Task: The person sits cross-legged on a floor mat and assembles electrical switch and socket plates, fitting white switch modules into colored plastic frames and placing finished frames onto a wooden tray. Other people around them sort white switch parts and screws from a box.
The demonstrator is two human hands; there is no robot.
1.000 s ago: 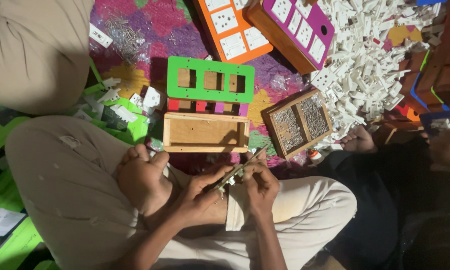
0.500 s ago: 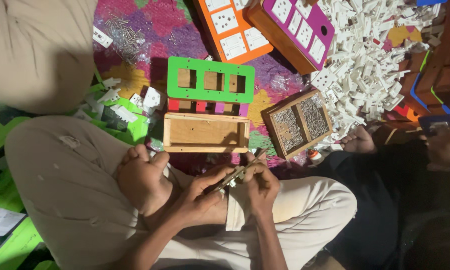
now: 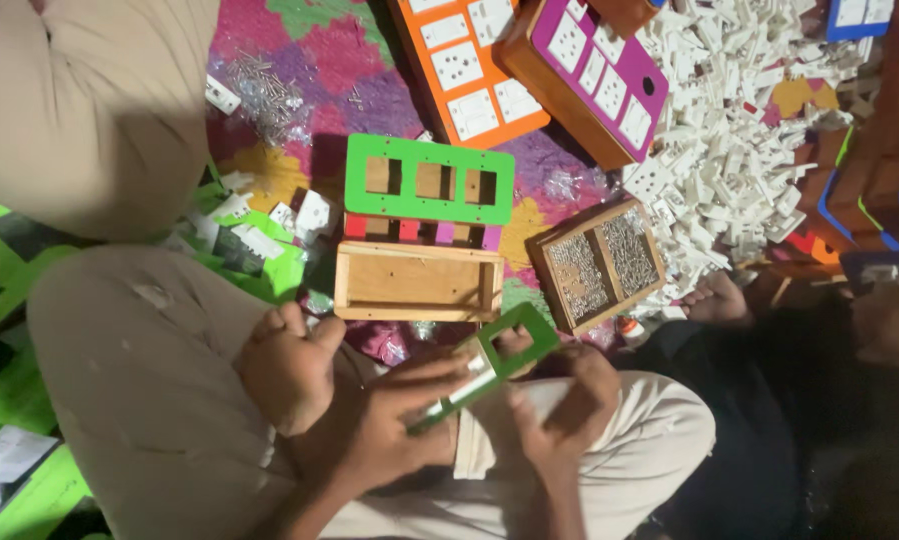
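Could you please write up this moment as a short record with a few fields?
left hand: holds the green cut-out plate at its lower end
right hand: holds the same plate from the other side
in front: open wooden box, green three-hole plate behind it
to the right: wooden tray of screws, heap of white switch parts

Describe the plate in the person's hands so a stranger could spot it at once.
Start at the open wooden box in the middle of the floor. Just below it, the left hand and right hand hold a green plate. Unlike the green plate above the box, it is tilted and held.
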